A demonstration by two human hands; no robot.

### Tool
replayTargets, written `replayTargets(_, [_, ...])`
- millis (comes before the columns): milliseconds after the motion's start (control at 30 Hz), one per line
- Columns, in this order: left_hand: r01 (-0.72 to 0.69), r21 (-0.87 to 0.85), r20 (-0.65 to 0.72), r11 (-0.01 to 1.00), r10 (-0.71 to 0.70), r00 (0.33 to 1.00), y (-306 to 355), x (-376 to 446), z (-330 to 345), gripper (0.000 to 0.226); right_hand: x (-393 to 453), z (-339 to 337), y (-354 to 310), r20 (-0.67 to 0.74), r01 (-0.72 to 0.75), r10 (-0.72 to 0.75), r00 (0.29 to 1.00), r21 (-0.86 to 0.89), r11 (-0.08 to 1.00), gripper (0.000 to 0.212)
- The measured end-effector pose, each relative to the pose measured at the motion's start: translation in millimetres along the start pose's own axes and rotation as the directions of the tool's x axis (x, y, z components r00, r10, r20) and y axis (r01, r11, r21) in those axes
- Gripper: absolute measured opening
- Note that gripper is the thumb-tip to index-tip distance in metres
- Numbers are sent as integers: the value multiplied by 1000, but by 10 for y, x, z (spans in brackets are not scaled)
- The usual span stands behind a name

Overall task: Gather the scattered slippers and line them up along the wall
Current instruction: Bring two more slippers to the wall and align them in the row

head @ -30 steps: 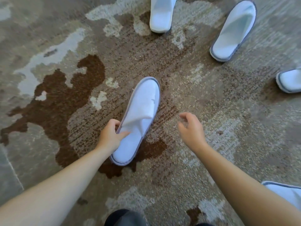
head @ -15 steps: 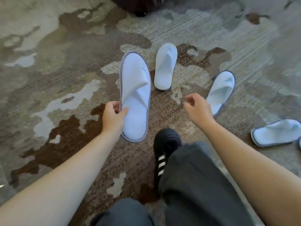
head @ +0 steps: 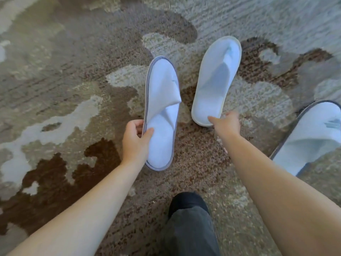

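Note:
My left hand [head: 135, 140] grips a white slipper with grey trim [head: 162, 111] by its left edge near the heel, holding it above the carpet with its toe pointing away. A second white slipper with a cream edge [head: 216, 80] lies on the carpet just to the right. My right hand [head: 226, 124] reaches to its heel, thumb touching the rim; the fingers are not closed around it. A third white slipper with grey trim [head: 310, 133] lies at the right edge, partly cut off.
Patterned carpet [head: 73, 89] in brown, tan and grey covers the whole floor. My dark trouser leg and black shoe [head: 188, 218] stand at the bottom centre. No wall is in view.
My left hand lifted the grey-trimmed slipper off the carpet and carried it forward. I stepped closer, and my right hand has reached the heel of the cream-edged slipper.

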State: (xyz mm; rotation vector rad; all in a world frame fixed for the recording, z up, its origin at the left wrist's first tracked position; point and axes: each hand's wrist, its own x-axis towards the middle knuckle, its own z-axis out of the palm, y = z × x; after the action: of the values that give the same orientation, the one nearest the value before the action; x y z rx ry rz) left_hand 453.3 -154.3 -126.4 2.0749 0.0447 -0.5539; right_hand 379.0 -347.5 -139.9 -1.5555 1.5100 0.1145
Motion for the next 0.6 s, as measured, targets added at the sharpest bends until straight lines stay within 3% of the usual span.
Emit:
replayTargets(133, [41, 15, 9, 999, -41, 999, 2, 8, 105, 18, 140, 68, -24, -19, -86, 89, 996, 128, 988, 48])
replayTargets(267, [31, 7, 24, 999, -31, 999, 28, 80, 91, 20, 182, 153, -5, 17, -136, 135, 991, 109, 985, 61])
replayTargets(367, [30, -3, 12, 1000, -30, 999, -6, 118, 44, 20, 206, 217, 21, 40, -106, 101, 994, 156, 982, 47])
replayTargets(467, [37, -30, 13, 999, -37, 999, -19, 120, 0, 19, 160, 231, 3, 96, -29, 14, 995, 150, 988, 17])
replayTargets(600, [38, -92, 16, 995, -37, 999, 265, 16, -149, 20, -102, -33, -164, 13, 29, -32, 999, 180, 983, 7])
